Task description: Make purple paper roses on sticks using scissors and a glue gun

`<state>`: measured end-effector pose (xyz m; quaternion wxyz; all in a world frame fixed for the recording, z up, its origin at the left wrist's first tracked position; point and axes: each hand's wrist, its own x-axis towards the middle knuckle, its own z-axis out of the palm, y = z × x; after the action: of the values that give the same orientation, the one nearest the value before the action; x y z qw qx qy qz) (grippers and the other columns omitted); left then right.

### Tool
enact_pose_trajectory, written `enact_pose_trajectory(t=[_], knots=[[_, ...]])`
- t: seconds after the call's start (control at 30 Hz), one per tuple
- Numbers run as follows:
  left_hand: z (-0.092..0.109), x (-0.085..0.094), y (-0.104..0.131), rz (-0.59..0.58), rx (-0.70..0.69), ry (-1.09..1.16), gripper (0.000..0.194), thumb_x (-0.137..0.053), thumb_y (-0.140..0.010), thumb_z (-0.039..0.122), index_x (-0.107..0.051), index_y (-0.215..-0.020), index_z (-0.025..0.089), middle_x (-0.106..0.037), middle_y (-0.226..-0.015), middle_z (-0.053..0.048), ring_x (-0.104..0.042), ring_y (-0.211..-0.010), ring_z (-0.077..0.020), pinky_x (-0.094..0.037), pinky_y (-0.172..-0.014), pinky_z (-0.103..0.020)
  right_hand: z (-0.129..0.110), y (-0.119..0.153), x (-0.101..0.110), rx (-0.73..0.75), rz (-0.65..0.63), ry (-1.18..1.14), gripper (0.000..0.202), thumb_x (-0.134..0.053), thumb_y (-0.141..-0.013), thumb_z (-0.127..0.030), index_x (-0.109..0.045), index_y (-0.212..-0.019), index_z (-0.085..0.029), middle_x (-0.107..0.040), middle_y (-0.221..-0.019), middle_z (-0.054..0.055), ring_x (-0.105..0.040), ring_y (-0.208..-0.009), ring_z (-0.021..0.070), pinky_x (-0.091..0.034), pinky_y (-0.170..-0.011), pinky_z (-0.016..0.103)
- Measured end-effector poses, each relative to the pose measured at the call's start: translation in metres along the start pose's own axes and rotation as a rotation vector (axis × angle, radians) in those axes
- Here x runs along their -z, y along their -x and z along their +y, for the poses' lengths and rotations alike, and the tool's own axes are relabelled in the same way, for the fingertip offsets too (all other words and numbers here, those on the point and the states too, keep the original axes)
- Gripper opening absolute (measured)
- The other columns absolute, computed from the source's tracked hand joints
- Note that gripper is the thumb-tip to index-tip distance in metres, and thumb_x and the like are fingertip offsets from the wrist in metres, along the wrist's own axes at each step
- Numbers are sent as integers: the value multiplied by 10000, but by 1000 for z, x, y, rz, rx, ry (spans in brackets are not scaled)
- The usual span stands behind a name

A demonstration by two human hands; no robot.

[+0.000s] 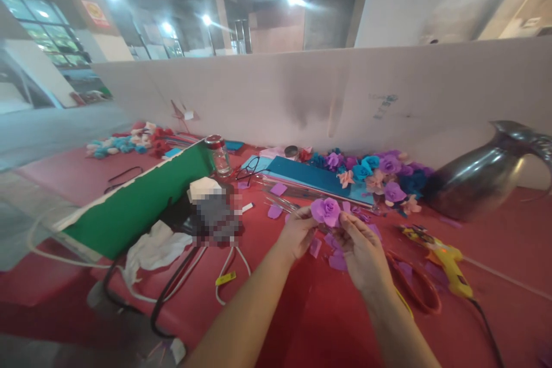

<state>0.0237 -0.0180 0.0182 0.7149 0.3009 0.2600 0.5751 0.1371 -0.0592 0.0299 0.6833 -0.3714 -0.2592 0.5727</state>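
Between my two hands is a purple paper flower (326, 212) with ruffled petals, held up over the red tabletop (276, 293). My left hand (299, 233) pinches its left edge. On the other side, the thumb and fingers of my right hand (360, 247) grip the flower low on its right; its underside is hidden by my fingers. Loose purple paper petals (337, 261) lie beneath and around my hands. Right of my right hand rests a yellow hot glue gun (451, 267), close to red-handled scissors (416, 287).
Finished-looking purple, blue and pink paper flowers (388, 167) pile up at the back, beside blue paper sheets (308, 175). A metal pitcher (478, 172) stands at right. Leftward are a glass jar (220, 156), a green panel (142, 201), crumpled tissue (157, 250) and several cables.
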Motion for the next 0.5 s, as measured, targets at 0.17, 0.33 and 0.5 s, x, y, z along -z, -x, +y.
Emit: enact_pose_trajectory(t=[0.17,0.33,0.5], knots=[[3,0,0,-4,-19,-17,223,-856,-459,185,-713,-624,141,-663,-596,-21,-554,-563,-116,-443,-594,-253,0,1,-2,-10,-25,-23,214,-846,-606,-309,-731,-760,-215,-710,-750,-20,-630,-636,87,-542,-636,194],[4,0,1,20,-39,42,234,-849,-460,156,-710,-648,144,-683,-652,-20,-586,-645,-117,-471,-676,-239,-2,4,-2,-46,-83,-27,238,-846,-607,-279,-734,-806,-212,-713,-790,-15,-634,-677,82,-533,-679,176],[11,-2,3,18,-25,88,243,-847,-510,240,-654,-620,141,-623,-635,-7,-552,-593,-99,-479,-607,-221,-1,9,-7,-39,-145,-10,209,-803,-670,-289,-737,-850,-206,-707,-808,7,-629,-691,100,-524,-686,199]])
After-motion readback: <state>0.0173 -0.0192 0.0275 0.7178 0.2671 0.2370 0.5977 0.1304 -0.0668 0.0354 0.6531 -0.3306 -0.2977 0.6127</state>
